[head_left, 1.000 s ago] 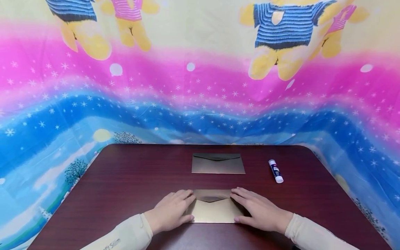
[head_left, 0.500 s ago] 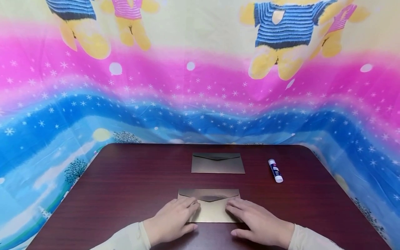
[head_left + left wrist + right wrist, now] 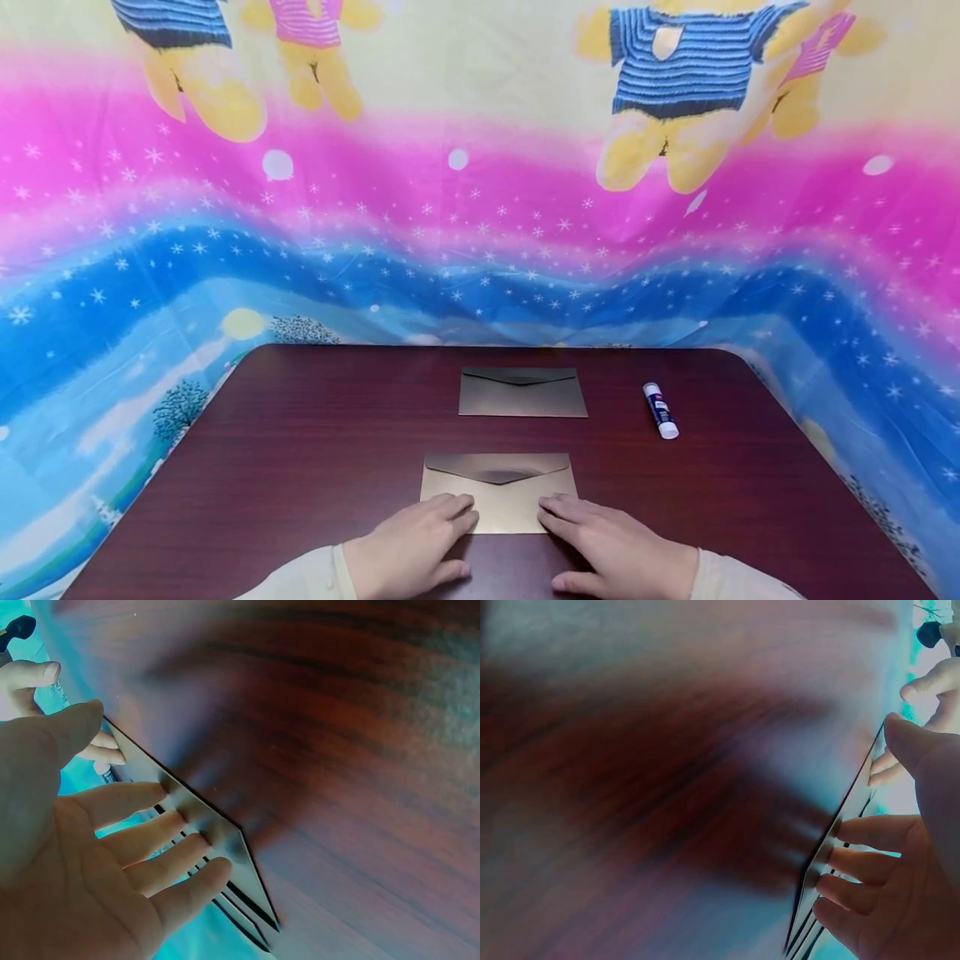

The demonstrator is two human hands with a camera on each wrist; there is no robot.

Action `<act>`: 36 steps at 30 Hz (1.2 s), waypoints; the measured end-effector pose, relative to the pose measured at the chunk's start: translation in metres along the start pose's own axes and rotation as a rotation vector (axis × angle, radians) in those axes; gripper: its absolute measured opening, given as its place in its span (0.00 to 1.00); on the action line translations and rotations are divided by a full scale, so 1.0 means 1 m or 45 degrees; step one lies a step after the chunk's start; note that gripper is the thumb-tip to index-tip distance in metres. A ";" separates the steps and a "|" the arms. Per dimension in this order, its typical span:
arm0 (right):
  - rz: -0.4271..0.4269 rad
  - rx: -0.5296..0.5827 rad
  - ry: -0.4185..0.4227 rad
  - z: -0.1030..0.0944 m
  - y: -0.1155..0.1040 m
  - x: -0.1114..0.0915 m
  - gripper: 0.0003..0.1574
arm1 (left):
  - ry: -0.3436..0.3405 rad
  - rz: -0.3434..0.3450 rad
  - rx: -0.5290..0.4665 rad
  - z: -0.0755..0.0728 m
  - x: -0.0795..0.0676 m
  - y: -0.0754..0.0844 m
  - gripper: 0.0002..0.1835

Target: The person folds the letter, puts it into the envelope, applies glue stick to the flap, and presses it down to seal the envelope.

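Observation:
A gold envelope point(image 3: 501, 508) lies on the dark red-brown table, its pointed flap folded down on the far side. My left hand point(image 3: 416, 542) touches the envelope's lower left part with outstretched fingertips, the thumb held apart. On the other side my right hand point(image 3: 618, 542) touches the lower right part in the same way. In the left wrist view, the left fingers point(image 3: 169, 859) are spread a little along the envelope's surface. The right wrist view shows the right fingers point(image 3: 855, 862) at the envelope point(image 3: 821, 862), gripping nothing.
Farther back lies a second, darker-looking envelope point(image 3: 522, 398) with its flap down. A glue stick point(image 3: 661, 411) lies to its right. A patterned cloth point(image 3: 480, 208) hangs behind the table point(image 3: 315, 433), around its far edge and sides.
Both hands have come from the near envelope's side edges to its lower part, nearer the body and slightly inward. The envelope sits almost where it was; the far envelope and glue stick are unmoved.

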State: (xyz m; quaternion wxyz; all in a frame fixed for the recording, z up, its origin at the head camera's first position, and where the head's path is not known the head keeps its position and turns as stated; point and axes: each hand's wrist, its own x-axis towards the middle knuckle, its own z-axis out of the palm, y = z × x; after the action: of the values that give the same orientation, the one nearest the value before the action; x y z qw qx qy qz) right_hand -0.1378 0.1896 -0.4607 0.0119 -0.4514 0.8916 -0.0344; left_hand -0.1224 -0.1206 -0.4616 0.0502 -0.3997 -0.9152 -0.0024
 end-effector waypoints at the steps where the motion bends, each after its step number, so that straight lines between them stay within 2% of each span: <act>1: 0.002 0.002 0.002 0.000 -0.001 0.001 0.46 | 0.006 -0.007 -0.010 0.000 0.000 0.000 0.29; 10: 0.032 0.039 -0.029 0.002 -0.011 0.020 0.49 | 0.079 -0.081 -0.041 -0.001 0.001 -0.005 0.17; 17: 0.029 -0.032 -0.021 0.003 -0.017 0.038 0.50 | 0.074 -0.167 -0.024 0.001 -0.004 -0.013 0.20; 28: 0.003 -0.085 -0.015 0.006 -0.026 0.069 0.52 | 0.153 -0.258 -0.030 0.002 -0.014 -0.028 0.19; 32: 0.009 -0.101 -0.011 0.006 -0.031 0.081 0.54 | 0.163 -0.331 -0.015 0.001 -0.019 -0.031 0.20; 36: 0.014 -0.095 -0.023 0.005 -0.037 0.093 0.55 | 0.132 -0.436 -0.010 -0.002 -0.022 -0.033 0.22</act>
State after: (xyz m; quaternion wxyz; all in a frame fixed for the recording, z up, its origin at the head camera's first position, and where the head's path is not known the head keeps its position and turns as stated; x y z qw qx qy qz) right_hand -0.1623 0.0925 -0.4623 0.0033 -0.4471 0.8945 0.0030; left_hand -0.1312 -0.1594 -0.4607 0.0947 -0.2376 -0.9661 -0.0353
